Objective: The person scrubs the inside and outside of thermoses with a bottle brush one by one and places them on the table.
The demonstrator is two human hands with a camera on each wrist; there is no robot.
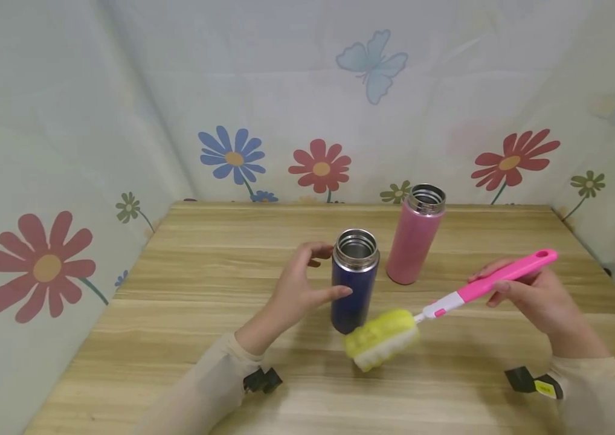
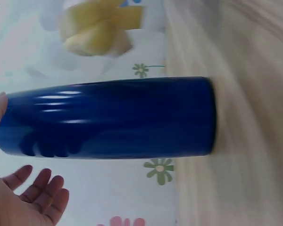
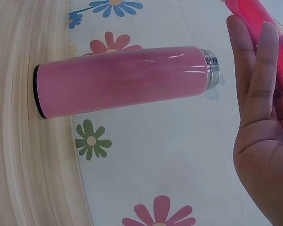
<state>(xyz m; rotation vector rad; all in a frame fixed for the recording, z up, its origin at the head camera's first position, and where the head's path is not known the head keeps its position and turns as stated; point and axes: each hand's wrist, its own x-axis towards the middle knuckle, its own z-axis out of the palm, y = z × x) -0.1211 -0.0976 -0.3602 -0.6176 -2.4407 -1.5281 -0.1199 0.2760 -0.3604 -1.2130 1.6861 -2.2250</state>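
Observation:
An uncapped dark blue bottle (image 1: pixel 357 309) stands upright with its metal mouth showing. My left hand (image 1: pixel 301 289) is at its left side, the thumb against the bottle. In the left wrist view the other fingers (image 2: pixel 45 193) stand apart from the blue wall. My right hand (image 1: pixel 544 302) holds a bottle brush (image 1: pixel 451 302) by its pink handle, with thumb and fingers round it. The brush's yellow-and-white sponge head (image 1: pixel 382 338) points down to the left, in front of the bottle's base. In the left wrist view the sponge is blurred.
Behind and to the right of the blue bottle stands a pink bottle (image 1: pixel 415 241), also uncapped. Both are on a wood-grain table (image 1: pixel 188 290). A pale cloth (image 1: pixel 275 90) with printed flowers and a butterfly hangs along the back and sides.

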